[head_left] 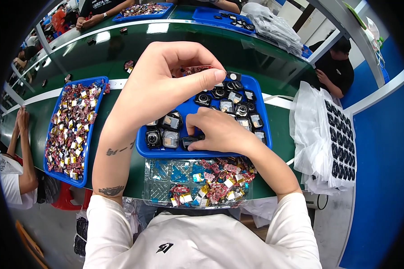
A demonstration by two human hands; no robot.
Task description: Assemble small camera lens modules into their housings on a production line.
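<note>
My left hand (173, 85) is raised over the far part of a blue tray (202, 154), its thumb and fingers pinching a small red circuit board (197, 69). Black square watch cases (170, 139) fill much of the tray; some show a round dial, others a pale inner face. Lower down, my right hand (224, 130) reaches into the tray with its fingers closed around a black watch case (189, 141) at the near edge. Nearer my body sits a clear compartment tray (159, 195) with a heap of red boards and white-and-yellow battery pieces (224, 181) on its right part.
A long blue tray (70, 180) full of boards stands left. At right, white sheets (305, 134) are stacked beside rows of black cases (341, 139). Across the green conveyor belt (152, 38) are more blue trays (202, 17) and plastic bags (274, 29). Co-workers sit left, far and right.
</note>
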